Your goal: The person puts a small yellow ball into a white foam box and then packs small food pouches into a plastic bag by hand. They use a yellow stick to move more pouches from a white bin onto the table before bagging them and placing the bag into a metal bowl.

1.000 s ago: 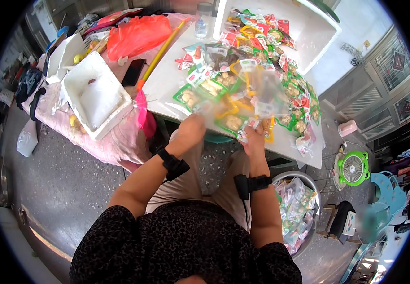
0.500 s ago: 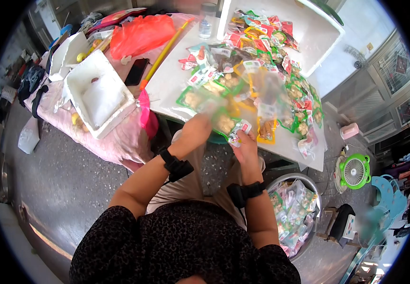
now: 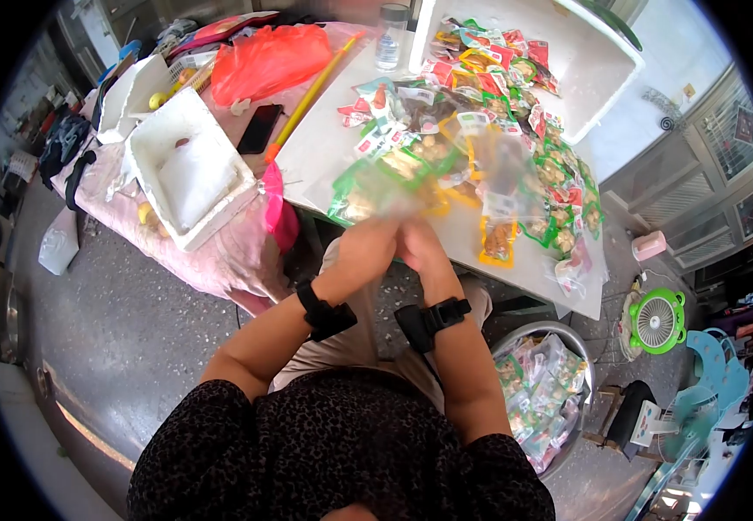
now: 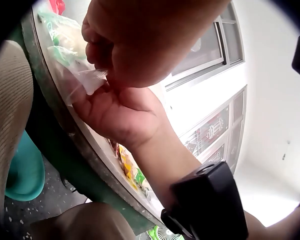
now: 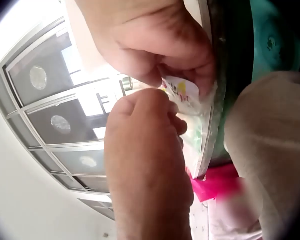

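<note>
Both hands meet at the table's front edge over a clear, green-edged food packet [image 4: 65, 47]. The right hand [image 3: 422, 247] pinches the packet's end, where a white printed label [image 5: 182, 92] shows below its curled fingers. Right against it is the left hand [image 3: 364, 252], its fingers curled in at the same end of the plastic; its fingertips are partly hidden. In the head view the packet's body is blurred beyond the hands. More packets [image 3: 559, 167] with green, red and yellow edges lie heaped on the table, one yellow-edged packet [image 3: 498, 240] near the right hand.
A white foam box [image 3: 607, 74] lies on its side behind the heap, near a clear bottle [image 3: 389, 43]. At left, an open foam box [image 3: 190, 178], a phone [image 3: 260, 128] and a yellow stick [image 3: 311, 95] rest on pink cloth. A metal basin [image 3: 588, 356] of packets stands below right.
The right hand has moved left, bringing the packet's labelled end to the left hand. The left hand has shifted slightly right, and the hands now meet.
</note>
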Available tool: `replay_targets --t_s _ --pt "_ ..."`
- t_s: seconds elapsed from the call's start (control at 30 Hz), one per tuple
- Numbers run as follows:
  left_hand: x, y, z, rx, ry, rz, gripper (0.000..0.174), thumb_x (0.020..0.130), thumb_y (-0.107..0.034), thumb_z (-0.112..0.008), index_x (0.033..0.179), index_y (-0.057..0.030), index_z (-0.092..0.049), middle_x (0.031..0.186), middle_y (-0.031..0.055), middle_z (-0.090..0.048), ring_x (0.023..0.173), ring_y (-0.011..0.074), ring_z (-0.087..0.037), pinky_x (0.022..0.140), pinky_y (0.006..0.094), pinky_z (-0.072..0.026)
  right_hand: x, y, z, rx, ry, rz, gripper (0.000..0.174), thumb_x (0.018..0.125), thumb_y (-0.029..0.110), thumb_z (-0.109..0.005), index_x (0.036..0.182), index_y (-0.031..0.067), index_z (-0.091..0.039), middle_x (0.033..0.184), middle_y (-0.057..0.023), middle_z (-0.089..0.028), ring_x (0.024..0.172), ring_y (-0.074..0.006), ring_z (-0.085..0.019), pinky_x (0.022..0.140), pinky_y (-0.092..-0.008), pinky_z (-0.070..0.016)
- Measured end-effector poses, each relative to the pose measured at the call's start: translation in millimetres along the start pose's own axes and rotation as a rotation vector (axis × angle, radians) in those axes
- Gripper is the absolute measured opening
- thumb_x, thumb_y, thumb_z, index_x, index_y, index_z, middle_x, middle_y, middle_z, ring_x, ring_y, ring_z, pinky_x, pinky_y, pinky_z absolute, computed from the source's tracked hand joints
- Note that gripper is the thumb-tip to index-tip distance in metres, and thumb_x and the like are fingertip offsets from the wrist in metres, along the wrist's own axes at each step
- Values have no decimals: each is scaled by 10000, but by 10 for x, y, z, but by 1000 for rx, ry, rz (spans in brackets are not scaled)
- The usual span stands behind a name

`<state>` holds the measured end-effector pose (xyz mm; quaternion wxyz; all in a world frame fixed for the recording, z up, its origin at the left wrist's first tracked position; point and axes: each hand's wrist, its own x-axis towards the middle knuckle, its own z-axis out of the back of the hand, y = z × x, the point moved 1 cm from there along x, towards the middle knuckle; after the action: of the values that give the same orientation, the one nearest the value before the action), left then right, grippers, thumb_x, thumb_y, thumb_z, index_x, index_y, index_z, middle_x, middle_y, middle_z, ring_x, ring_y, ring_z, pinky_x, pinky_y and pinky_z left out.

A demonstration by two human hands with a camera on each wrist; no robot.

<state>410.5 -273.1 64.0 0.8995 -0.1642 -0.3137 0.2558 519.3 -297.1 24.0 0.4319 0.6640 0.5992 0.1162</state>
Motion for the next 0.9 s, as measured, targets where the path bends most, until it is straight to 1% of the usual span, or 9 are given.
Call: replay_targets --t_s 0.1,0.2,0.3,0.33,0.4,0.5,0.63,0.73,0.9 --pt "-109 55 -31 -6 8 30 50 706 -97 -503 737 -58 -503 681 111 -514 613 302 -523 516 384 -430 -210 216 -63 -666 -106 1 140 773 68 -393 859 64 -504 638 -21 -481 516 -110 -467 410 -221 -350" --pt "-159 37 -5 -38 -27 28 63 704 -96 -508 755 -60 -506 688 110 -517 625 300 -524 526 378 -432 -154 171 -31 -669 -52 4 95 777 84 -424 790 66 -516 559 3 -453 422 -83 -419 349 -198 -295" --pt "-157 128 -57 -77 -53 -21 77 701 -94 -513 769 -59 -506 686 112 -521 618 304 -521 519 377 -428 -39 45 -41 -376 -21 -89 142 801 228 -498 879 110 -515 719 -7 -528 577 -78 -478 459 -191 -373" --pt "-172 188 -90 -86 -55 -43 81 701 -93 -514 773 -58 -505 684 114 -522 612 307 -520 514 378 -426 60 -30 7 -404 24 -20 144 803 229 -496 873 105 -517 715 -5 -525 569 -78 -475 451 -193 -372" --pt "-197 227 -111 -62 -11 -12 139 683 -108 -538 814 -70 -510 732 101 -523 655 295 -521 558 383 -425 193 -124 20 -459 116 118 149 808 232 -493 863 96 -521 707 -2 -519 553 -78 -469 435 -196 -368" --pt "-253 125 112 -11 -33 -81 261 644 -133 -579 893 -93 -514 868 91 -515 795 281 -503 676 384 -409 51 -60 -90 -412 21 123 117 802 184 -479 806 81 -536 594 7 -480 432 -70 -419 335 -185 -280" --pt "-322 198 113 212 -66 -247 441 578 -162 -632 995 -113 -496 1061 86 -458 1002 274 -419 846 378 -336 -163 86 41 -469 8 -3 117 781 172 -484 820 77 -537 644 -16 -506 469 -77 -461 375 -187 -322" --pt "-278 328 14 313 -70 -293 404 575 -131 -625 961 -90 -513 1113 111 -440 1048 281 -396 875 374 -323 -243 150 147 -667 -88 62 137 758 153 -502 845 52 -535 681 -37 -528 494 -92 -488 408 -202 -352" --pt "-117 506 82 79 -27 -356 273 627 -81 -554 900 -72 -543 1092 118 -467 1012 291 -425 871 388 -329 -298 201 353 -809 -184 352 188 739 152 -528 859 7 -530 676 -26 -512 529 -88 -485 454 -206 -354"
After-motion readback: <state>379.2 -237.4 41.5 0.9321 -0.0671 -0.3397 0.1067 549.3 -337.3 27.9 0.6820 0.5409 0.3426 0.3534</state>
